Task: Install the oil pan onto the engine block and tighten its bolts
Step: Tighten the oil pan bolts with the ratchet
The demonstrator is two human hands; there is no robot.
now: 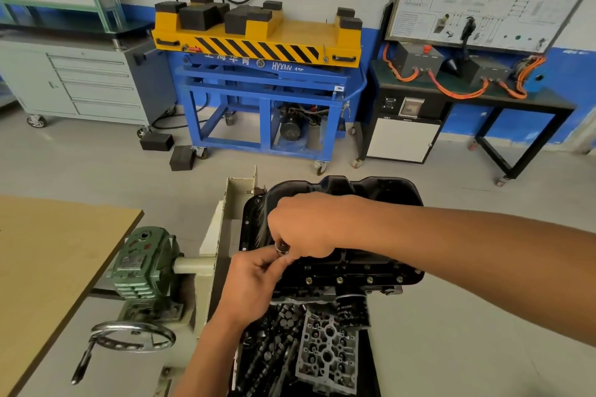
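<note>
The black oil pan (380, 193) sits upside-up on the engine block (325, 348), which hangs in a cream engine stand (222, 226). Several bolts (338, 280) show along the pan's near flange. My right hand (306, 226) reaches across the pan and grips a small silver socket tool (283, 247) at the pan's near left corner. My left hand (254, 280) comes up from below, its fingertips pinching at the same spot just under the socket. What sits under the socket is hidden by my fingers.
A green gearbox (145, 264) with a chrome handwheel (134, 337) stands left of the stand. A wooden tabletop (48, 267) is at the far left. A blue-and-yellow lift cart (267, 74) and a black bench (467, 100) stand behind.
</note>
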